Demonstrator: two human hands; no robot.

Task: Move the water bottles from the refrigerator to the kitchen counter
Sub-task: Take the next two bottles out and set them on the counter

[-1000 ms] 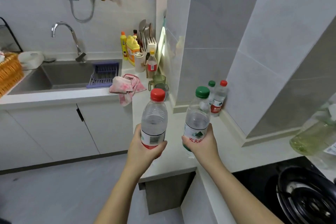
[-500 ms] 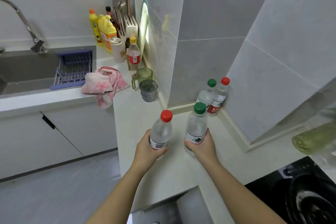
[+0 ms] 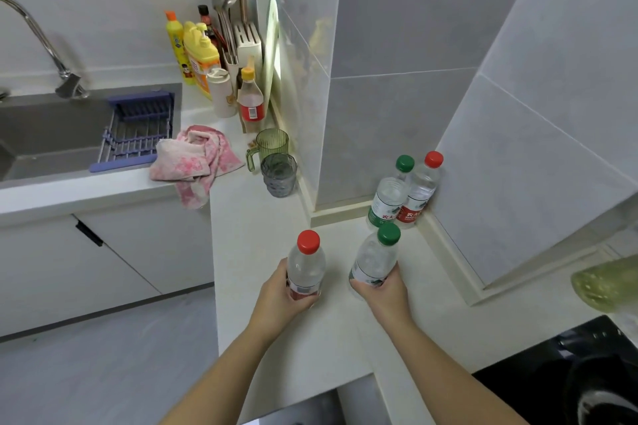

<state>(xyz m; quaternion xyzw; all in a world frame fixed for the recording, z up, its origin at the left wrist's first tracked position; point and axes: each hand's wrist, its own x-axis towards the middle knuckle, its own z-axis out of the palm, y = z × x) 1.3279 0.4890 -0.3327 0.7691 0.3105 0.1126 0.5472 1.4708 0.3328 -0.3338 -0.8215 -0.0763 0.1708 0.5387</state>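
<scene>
My left grip (image 3: 279,297) wraps the red-capped bottle (image 3: 305,269), my right grip (image 3: 381,290) the green-capped bottle (image 3: 374,259). Both upright, bases at the worktop (image 3: 262,228). The corner pair (image 3: 404,197) stands ahead-right, nearest my right grip.

Bases of the red-capped clear plastic water bottle (image 3: 305,266) and the green-capped clear plastic water bottle (image 3: 374,259) are hidden by the left hand (image 3: 279,300) and right hand (image 3: 379,290). Contact with the white counter (image 3: 262,235) cannot be told. Pale yellow-green translucent container (image 3: 607,286), near right: blurred, cut by right edge. Black cooktop (image 3: 538,373), near right corner: cut off. Chrome tap (image 3: 34,34) and steel sink (image 3: 45,128), far left: cut by left edge.
</scene>
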